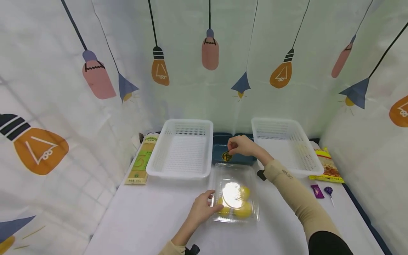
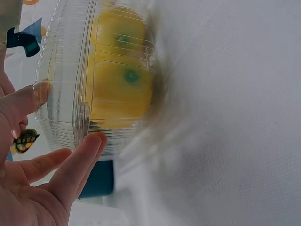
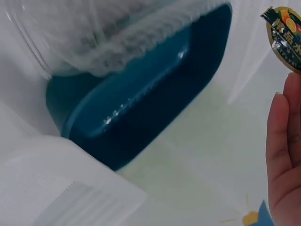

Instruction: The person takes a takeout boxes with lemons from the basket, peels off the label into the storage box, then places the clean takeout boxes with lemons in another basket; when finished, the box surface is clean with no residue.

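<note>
A clear plastic clamshell box (image 1: 234, 173) with several yellow round fruits (image 1: 243, 210) inside rests on the white table in the head view. At its near left side, my left hand (image 1: 200, 209) holds it, thumb on the lid and fingertips against the side. The left wrist view shows green spots on the fruits (image 2: 124, 89) through the plastic. Beyond the box, my right hand (image 1: 243, 145) pinches a round black-and-gold sticker (image 1: 226, 156) by its edge. Pictures of fruit are printed on the sticker (image 3: 286, 35). It hangs over a dark blue tray (image 1: 220, 144).
White baskets stand at the back, one left (image 1: 191, 152) and one right (image 1: 277, 141) of the tray. A green-yellow packet (image 1: 143, 161) lies far left, and a yellow snack bag (image 1: 329, 166) far right. Nearer lie a purple wrapped candy (image 1: 317, 191) and a lollipop (image 1: 328, 191).
</note>
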`<state>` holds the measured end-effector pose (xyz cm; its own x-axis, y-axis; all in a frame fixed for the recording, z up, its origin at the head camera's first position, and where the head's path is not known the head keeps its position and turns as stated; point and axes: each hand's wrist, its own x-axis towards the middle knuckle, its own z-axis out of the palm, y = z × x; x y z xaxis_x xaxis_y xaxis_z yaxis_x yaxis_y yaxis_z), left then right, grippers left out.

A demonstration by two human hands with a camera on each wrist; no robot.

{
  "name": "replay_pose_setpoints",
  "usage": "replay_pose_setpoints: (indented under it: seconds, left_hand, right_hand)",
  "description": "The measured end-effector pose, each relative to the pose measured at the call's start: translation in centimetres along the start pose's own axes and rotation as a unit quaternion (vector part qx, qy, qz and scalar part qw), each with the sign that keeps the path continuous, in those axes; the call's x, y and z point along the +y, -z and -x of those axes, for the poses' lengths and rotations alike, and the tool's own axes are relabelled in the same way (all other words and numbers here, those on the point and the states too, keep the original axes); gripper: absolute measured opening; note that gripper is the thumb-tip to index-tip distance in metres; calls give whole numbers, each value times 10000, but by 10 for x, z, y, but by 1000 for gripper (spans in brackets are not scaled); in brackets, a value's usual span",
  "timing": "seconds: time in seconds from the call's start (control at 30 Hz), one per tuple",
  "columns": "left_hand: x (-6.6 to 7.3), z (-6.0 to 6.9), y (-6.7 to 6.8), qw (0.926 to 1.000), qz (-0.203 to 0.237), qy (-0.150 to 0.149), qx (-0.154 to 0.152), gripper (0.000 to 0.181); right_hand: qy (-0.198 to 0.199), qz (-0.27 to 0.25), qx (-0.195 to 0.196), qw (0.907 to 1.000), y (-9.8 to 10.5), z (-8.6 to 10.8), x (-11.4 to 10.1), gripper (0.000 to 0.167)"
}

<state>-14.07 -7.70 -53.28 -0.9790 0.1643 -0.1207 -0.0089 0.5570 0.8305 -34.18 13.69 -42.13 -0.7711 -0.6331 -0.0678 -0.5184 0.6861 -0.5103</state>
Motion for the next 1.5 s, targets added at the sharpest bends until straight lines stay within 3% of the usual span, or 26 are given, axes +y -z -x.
replay_pose_setpoints:
  seconds: [0.17,0.37,0.63,0.83,1.33,1.5]
  left_hand:
    - [-1,1,-2,10000,22,28,32,70]
    - [-4,5,-1,9999,60,105,47,70]
    - [-3,3,-2,9999,55,29,92,69]
    - [-1,3,-3,9999,17,63,105,69]
    - [7,6,-4,9997,66,127,180,68]
    - [7,6,-2,9995,140,177,228,67]
  right_hand:
    - [-301,-131,130,9994,6,-16,11,9]
    - [-509,-93,-119,9986,-1,-34,26,7]
    - [-1212,530,-264,9909,0,-52,42,5]
    - [-1453,946,-303,9844,-1,-59,50,5]
    - [-2110,836,-619,9719,-17,-68,73,24]
    - [-2096,1098,-735,9688,-19,-72,71,14]
